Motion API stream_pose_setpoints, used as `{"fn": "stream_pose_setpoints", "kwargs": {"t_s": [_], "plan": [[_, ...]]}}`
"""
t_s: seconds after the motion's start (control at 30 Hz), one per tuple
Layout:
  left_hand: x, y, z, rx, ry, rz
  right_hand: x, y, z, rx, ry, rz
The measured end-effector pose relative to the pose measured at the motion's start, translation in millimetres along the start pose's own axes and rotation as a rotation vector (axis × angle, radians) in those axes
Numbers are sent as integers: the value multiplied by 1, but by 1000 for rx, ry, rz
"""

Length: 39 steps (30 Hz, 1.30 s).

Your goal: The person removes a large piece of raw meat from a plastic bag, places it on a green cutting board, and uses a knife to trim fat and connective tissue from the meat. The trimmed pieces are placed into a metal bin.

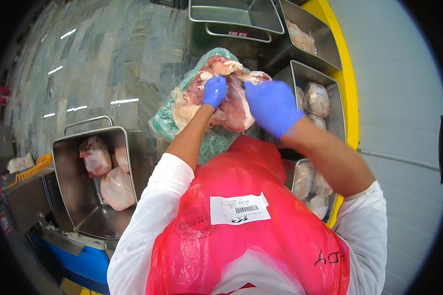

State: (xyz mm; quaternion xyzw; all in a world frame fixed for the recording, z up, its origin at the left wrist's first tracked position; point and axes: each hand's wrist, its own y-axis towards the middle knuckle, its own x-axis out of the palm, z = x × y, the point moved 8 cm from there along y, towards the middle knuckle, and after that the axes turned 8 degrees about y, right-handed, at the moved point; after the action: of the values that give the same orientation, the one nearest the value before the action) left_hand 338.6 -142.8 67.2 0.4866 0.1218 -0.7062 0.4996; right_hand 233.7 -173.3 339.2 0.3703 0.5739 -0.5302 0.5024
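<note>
A large piece of raw meat [237, 109], pink with pale fat, lies on crumpled green plastic sheeting [165, 120] in front of me. My left hand [214, 92], in a blue glove, is closed on the meat near its middle. At the meat's right side is my right hand [274, 107], also gloved in blue and blurred by motion. Its fingers look curled closed, and a small dark spot shows by the thumb; what it holds, if anything, I cannot make out.
A steel tub [125, 129] with several meat pieces stands at left. At right, beside a yellow edge [348, 88], are steel bins [335, 120] of wrapped meat. Another steel tub [236, 25] stands beyond the meat. An orange coiled hose [34, 169] lies far left.
</note>
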Motion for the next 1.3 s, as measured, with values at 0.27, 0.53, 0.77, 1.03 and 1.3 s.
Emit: {"fn": "stream_pose_setpoints", "kwargs": {"t_s": [0.27, 0.53, 0.77, 1.03, 1.3], "plan": [[-12, -2, -7, -32, -58, 105, -69, 129, 7, -65, -217, -360], [-26, -15, -48, -536, -629, 85, -64, 170, 42, -56, -49, -544], [-18, -31, -75, -720, -1094, 92, -44, 111, 96, -135, 22, -316], [1, -39, -83, -599, -845, 137, 82, -71, 119, 144, 216, 234], [-21, -43, -60, -665, -934, 160, 96, -100, 83, 237, 237, 319]]}}
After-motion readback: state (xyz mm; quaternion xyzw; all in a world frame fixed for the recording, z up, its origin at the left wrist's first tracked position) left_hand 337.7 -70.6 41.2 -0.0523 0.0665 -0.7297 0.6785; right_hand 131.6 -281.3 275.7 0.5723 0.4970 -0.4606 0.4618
